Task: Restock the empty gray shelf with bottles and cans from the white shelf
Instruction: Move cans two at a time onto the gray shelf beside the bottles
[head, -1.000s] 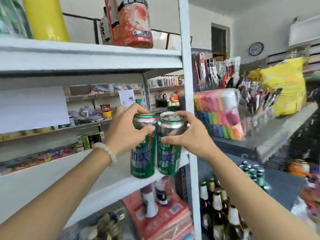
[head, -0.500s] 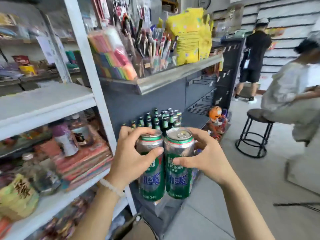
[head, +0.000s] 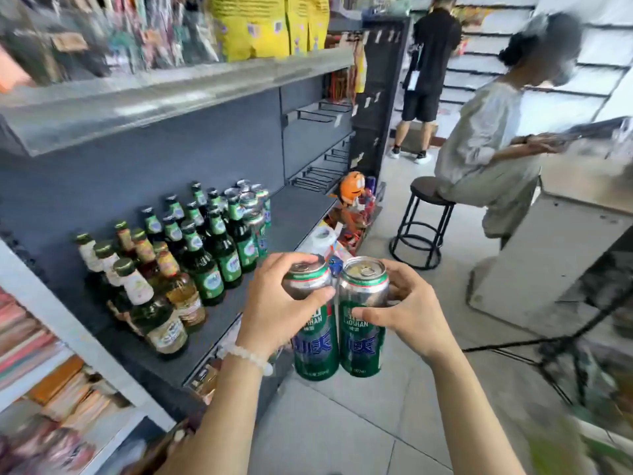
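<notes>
I hold two tall green-and-silver beer cans side by side in front of me. My left hand (head: pixel 277 303) grips the left can (head: pixel 313 347) near its top; my right hand (head: pixel 404 313) grips the right can (head: pixel 363 341). Both cans hang upright in the air just off the front edge of the gray shelf (head: pixel 294 214). On that shelf stand several green beer bottles (head: pixel 212 258), several amber and dark bottles (head: pixel 161 303) and a few cans (head: pixel 251 204) at the back. The white shelf (head: pixel 68 334) is at the left edge.
A person sits on a black stool (head: pixel 423 224) to the right, and another person (head: pixel 430 70) stands farther back. An orange toy (head: pixel 352 190) and packets lie at the gray shelf's right end. Yellow bags (head: pixel 253 25) fill the upper gray shelf. A black stand's legs (head: pixel 555 358) cross the tiled floor.
The view has swung right and down from the white shelf to the gray shelf. Both hands have carried the two cans along and now hold them before the gray shelf's front edge.
</notes>
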